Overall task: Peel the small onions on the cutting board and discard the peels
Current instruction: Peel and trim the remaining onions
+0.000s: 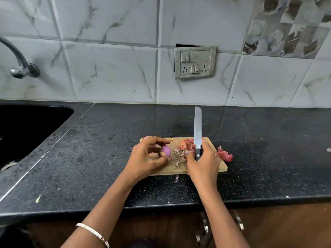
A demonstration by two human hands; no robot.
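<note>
While the left hand (148, 156) cups a small onion (165, 151) over the left part of the cutting board (222, 167), fingers curled around it, the right hand (202, 158) is clamped on the knife (198, 129) handle, probably keeping the blade clear of the peeling. Its long axis runs near to far, tip pointing at the far wall. Loose peels (186, 145) lie mid-board, with more peel (224, 154) on the tabletop (89, 158) just right. The onion's cut end seems to face near.
</note>
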